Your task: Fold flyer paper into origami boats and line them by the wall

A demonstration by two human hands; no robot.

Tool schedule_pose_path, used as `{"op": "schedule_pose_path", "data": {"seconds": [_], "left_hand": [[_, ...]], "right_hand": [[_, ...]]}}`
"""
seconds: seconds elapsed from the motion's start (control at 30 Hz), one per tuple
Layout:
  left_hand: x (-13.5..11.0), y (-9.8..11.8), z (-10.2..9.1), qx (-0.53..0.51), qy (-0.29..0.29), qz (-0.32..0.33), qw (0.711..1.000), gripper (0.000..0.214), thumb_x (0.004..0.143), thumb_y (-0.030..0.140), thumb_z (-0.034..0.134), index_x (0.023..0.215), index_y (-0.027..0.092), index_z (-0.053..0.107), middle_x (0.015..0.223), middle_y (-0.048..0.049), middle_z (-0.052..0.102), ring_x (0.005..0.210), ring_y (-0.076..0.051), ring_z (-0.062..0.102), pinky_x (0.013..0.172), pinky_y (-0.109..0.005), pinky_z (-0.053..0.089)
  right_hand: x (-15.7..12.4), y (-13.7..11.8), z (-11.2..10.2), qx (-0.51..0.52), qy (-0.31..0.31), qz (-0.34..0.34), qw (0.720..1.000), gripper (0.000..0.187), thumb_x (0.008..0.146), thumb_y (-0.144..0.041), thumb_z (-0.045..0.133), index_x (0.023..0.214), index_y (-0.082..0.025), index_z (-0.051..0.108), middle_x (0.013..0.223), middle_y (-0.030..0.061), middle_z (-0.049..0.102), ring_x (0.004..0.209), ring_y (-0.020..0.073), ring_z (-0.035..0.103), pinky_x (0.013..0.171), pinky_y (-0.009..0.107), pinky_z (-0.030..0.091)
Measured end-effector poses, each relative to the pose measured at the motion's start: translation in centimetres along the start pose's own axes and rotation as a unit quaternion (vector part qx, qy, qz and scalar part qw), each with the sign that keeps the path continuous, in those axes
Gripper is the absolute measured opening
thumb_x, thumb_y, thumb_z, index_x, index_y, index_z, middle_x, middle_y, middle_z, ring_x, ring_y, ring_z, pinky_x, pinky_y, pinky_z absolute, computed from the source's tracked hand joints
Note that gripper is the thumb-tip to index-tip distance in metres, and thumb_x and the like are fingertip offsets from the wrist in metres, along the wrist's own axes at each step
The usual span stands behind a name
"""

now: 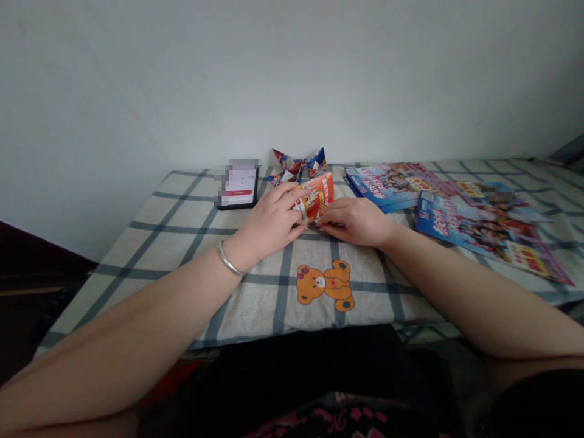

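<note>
An orange printed sheet of paper [320, 193], partly folded, stands tilted up between my hands near the middle of the table. My left hand [275, 214], with a silver bangle at the wrist, grips its left side, fingers laid over the printed face. At the lower right edge, my right hand [358, 221] pinches the paper with thumb and fingers. Both hands rest low over the tablecloth. Just behind the paper lies a folded paper shape [296, 164] with pointed blue and red corners. My fingers cover parts of the sheet's left side and lower edge.
A phone [240, 184] with a lit screen lies left of the folded shape. Glossy leaflets [387, 182] overlap at the right, with another leaflet [483, 228] nearer me. The checked tablecloth [255, 304] bears a bear print [322, 283]. A white wall [292, 79] borders the table's far edge.
</note>
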State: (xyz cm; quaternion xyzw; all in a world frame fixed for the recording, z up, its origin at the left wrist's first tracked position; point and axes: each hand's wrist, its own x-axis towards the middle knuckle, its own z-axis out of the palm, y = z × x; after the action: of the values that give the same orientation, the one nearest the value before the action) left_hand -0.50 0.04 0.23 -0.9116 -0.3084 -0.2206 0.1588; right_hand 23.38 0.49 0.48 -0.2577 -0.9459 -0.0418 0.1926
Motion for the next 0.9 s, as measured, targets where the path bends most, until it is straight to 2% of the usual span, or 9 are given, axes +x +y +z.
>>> {"op": "schedule_pose_path", "data": {"seconds": [0.3, 0.5, 0.63, 0.77, 0.9], "left_hand": [[0.0, 0.4, -0.3, -0.001, -0.004, -0.015, 1.0, 0.016, 0.086, 0.026, 0.07, 0.077, 0.014, 0.076, 0.14, -0.0113, 0.059, 0.134, -0.037, 0.048, 0.112, -0.054, 0.045], [-0.2, 0.3, -0.1, 0.007, -0.005, -0.004, 1.0, 0.016, 0.086, 0.029, 0.071, 0.087, 0.014, 0.076, 0.139, -0.0131, 0.06, 0.133, -0.038, 0.049, 0.109, -0.057, 0.046], [-0.2, 0.0, 0.1, 0.001, 0.016, 0.042, 0.999, 0.017, 0.087, 0.029, 0.071, 0.099, 0.017, 0.075, 0.136, -0.0095, 0.062, 0.137, -0.036, 0.045, 0.115, -0.059, 0.04], [-0.1, 0.1, 0.0, -0.033, 0.008, 0.119, 0.992, 0.01, 0.091, 0.023, 0.065, 0.09, 0.02, 0.075, 0.124, -0.0031, 0.069, 0.14, -0.033, 0.043, 0.12, -0.059, 0.032], [-0.1, 0.3, -0.1, -0.056, -0.014, 0.134, 0.989, 0.013, 0.091, 0.021, 0.063, 0.087, 0.019, 0.075, 0.121, -0.0038, 0.072, 0.14, -0.033, 0.044, 0.119, -0.056, 0.034]], "right_hand": [[-0.1, 0.0, -0.1, 0.01, 0.004, 0.007, 1.0, 0.022, 0.096, -0.027, 0.053, 0.089, -0.018, 0.071, 0.085, 0.0054, 0.072, 0.08, 0.0178, 0.063, 0.071, 0.029, 0.043], [-0.2, -0.2, -0.4, 0.028, 0.007, 0.011, 1.0, 0.021, 0.094, -0.026, 0.051, 0.086, -0.018, 0.069, 0.079, 0.0057, 0.068, 0.075, 0.0166, 0.059, 0.069, 0.028, 0.041], [-0.3, -0.2, -0.8, 0.048, 0.0, 0.016, 0.999, 0.021, 0.086, -0.018, 0.048, 0.085, -0.015, 0.068, 0.077, 0.0069, 0.067, 0.072, 0.017, 0.057, 0.068, 0.029, 0.041], [-0.4, -0.1, -1.1, 0.073, -0.022, 0.036, 0.996, 0.021, 0.077, -0.015, 0.045, 0.076, -0.017, 0.065, 0.073, 0.0062, 0.065, 0.07, 0.0173, 0.055, 0.067, 0.029, 0.04], [-0.5, 0.1, -1.2, 0.064, -0.029, 0.077, 0.995, 0.019, 0.078, -0.016, 0.045, 0.069, -0.018, 0.062, 0.069, 0.0051, 0.063, 0.066, 0.0169, 0.053, 0.064, 0.03, 0.039]]}}
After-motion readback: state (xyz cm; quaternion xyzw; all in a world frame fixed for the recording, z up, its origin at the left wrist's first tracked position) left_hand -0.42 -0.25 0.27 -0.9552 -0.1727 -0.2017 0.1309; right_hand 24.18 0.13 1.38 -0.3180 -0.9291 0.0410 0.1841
